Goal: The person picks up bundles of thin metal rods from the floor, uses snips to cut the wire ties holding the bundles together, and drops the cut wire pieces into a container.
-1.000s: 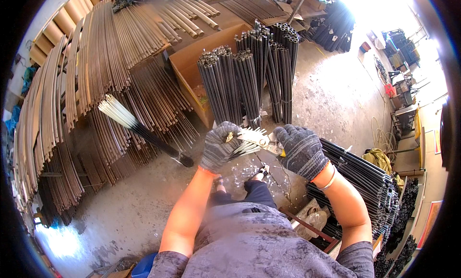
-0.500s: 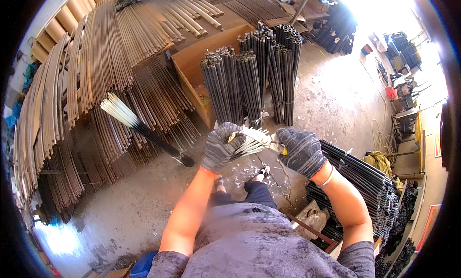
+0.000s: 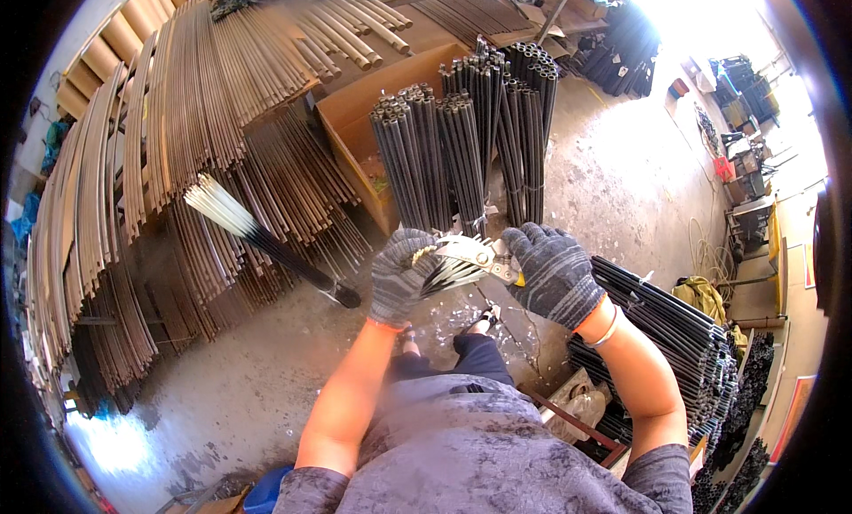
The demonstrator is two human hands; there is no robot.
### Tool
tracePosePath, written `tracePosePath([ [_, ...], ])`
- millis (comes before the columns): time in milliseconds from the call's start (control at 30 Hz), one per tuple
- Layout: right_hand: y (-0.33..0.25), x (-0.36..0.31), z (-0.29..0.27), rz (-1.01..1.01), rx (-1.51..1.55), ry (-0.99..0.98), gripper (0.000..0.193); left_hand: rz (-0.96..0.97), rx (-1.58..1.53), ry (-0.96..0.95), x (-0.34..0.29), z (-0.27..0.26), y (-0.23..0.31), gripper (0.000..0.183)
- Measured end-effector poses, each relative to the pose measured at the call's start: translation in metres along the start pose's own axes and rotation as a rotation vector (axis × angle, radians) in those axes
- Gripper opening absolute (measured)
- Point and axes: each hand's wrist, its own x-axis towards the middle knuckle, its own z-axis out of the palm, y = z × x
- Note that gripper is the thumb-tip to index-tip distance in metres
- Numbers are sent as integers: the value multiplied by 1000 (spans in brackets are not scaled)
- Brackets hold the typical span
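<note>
In the head view, holds thin white-ended rods [image 3: 457,274] in the left grip [image 3: 398,276], on the near side of the standing black tubes [image 3: 426,159]. Wears a striped dark grey knit glove there, with fingers curled closed around the bundle and white ends fanning out toward the right. Holds metal hand cutters [image 3: 484,256] in the right grip [image 3: 552,276], gloved alike, closed around a handle with a touch of yellow, also on the near side of the standing black tubes and a little to their right. Lies the cutters across the white rod ends, reaching to the left glove. Cannot tell how far apart the blades stand.

Left of the standing black tubes, shows a tilted bundle of black rods with white ends [image 3: 266,239], and farther left, long brown tubes [image 3: 182,114] in stacked layers. Directly behind and left of the standing black tubes, shows an open cardboard box [image 3: 342,128]. Nearer and to the right of them, shows a stack of lying black tubes [image 3: 666,336] and, just beyond that, an olive-yellow cloth bag [image 3: 699,296]. In front of them, shows white scraps scattered over the concrete floor [image 3: 550,341].
</note>
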Motion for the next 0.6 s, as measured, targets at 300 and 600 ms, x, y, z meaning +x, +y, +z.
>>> tracePosePath([
  [300,-6,6,2,-69,-78,45,55,37,83,38,4,2,8,19],
  [600,-6,9,7,-52,-19,-36,53,26,79,39,6,2,5,18],
])
